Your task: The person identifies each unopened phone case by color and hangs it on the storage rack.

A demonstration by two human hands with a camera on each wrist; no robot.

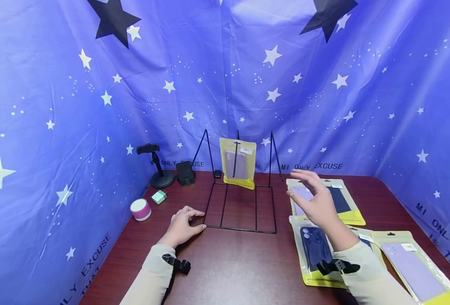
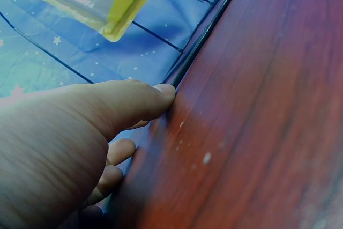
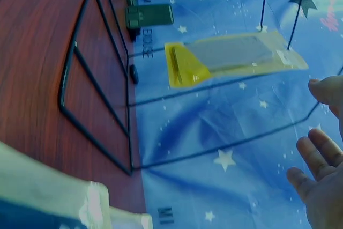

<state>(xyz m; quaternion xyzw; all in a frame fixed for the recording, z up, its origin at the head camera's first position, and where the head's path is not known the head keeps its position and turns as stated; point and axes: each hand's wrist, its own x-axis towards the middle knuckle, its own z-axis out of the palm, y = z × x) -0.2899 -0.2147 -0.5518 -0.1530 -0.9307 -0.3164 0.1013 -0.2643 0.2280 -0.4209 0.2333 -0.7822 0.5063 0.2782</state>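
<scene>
A black wire display rack (image 1: pixel 246 230) stands on the table. Its middle hook carries a yellow-edged clear pouch (image 1: pixel 240 163) with a pale purple phone case inside. At the rack's front left corner, my left hand (image 1: pixel 181 225) touches the frame with thumb and index fingertips, a gap showing between them; in the left wrist view the thumb (image 2: pixel 144 97) lies at the rod's end. My right hand (image 1: pixel 318 201) is raised with fingers spread and holds nothing, right of the rack and above more packaged phone cases. In the right wrist view its fingers (image 3: pixel 316 156) point toward the hanging pouch.
Pouches with a dark blue case (image 1: pixel 313 245) and a purple case (image 1: pixel 415 267) lie on the right, more beside them. On the left stand a phone stand (image 1: pixel 162 178), a black holder (image 1: pixel 186 173), a mint charger (image 1: pixel 158 196) and a pink-white round jar (image 1: pixel 140 209). Starry curtains surround the table.
</scene>
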